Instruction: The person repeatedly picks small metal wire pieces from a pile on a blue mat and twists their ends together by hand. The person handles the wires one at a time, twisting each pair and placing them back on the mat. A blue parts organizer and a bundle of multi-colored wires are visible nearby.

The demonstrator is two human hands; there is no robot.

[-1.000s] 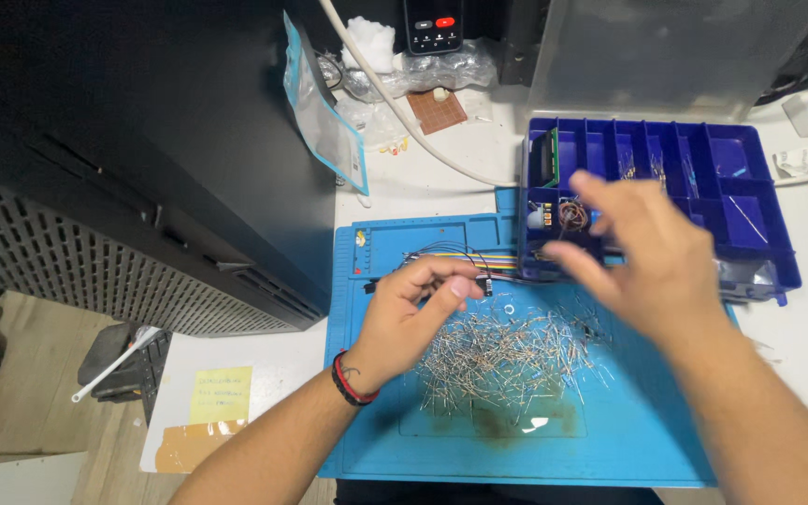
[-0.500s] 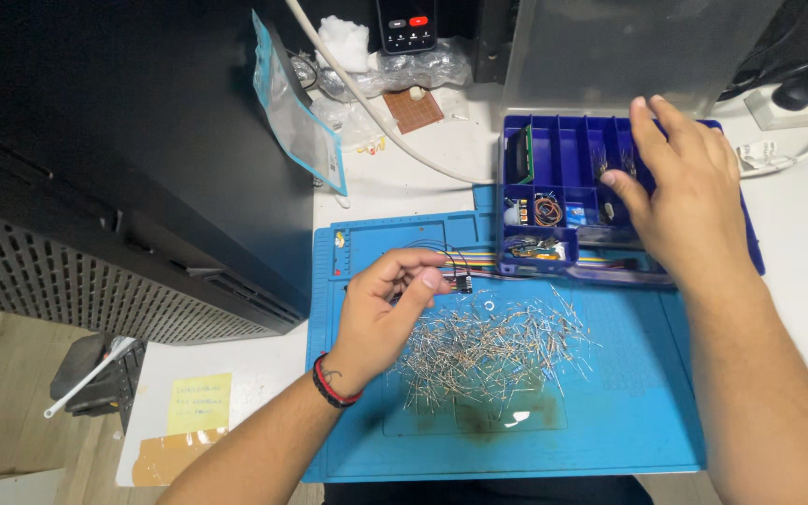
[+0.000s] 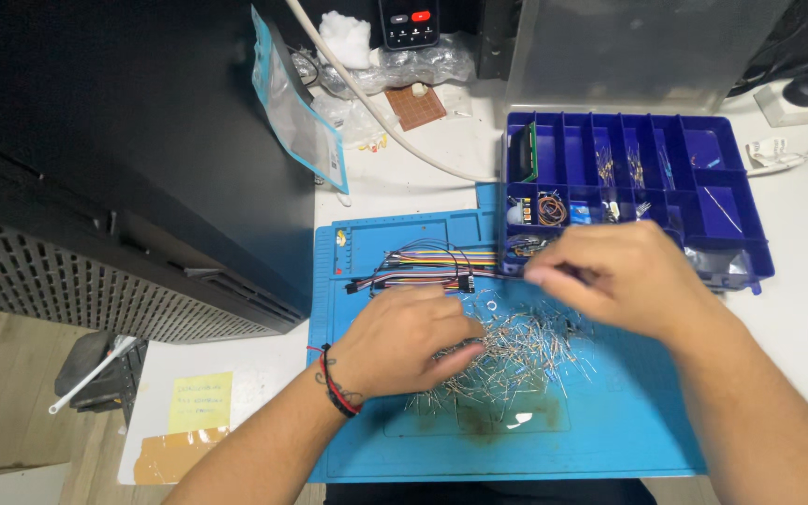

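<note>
A loose pile of small wire-legged components (image 3: 526, 360) lies on the blue work mat (image 3: 610, 440). My left hand (image 3: 404, 341), with a red and black band at the wrist, rests palm down on the pile's left side, thumb and fingers pinched into the components. My right hand (image 3: 624, 281) hovers over the pile's upper right, its fingertips pinched together on something thin and small that I cannot make out. A bundle of coloured jumper wires (image 3: 423, 262) lies just beyond my left hand. The blue compartment box (image 3: 703, 150) stands behind my right hand.
A black cabinet (image 3: 142, 140) fills the left side. A clear plastic bag (image 3: 301, 122), a white cable (image 3: 376, 112), a brown perforated board (image 3: 415, 105) and a remote (image 3: 408, 21) sit at the back. A yellow note (image 3: 200, 402) lies at the front left, and a white power strip (image 3: 797, 98) sits at the right.
My right hand came back from the compartment box to above the pile with pinched fingers. My left hand dropped from the jumper wires onto the pile.
</note>
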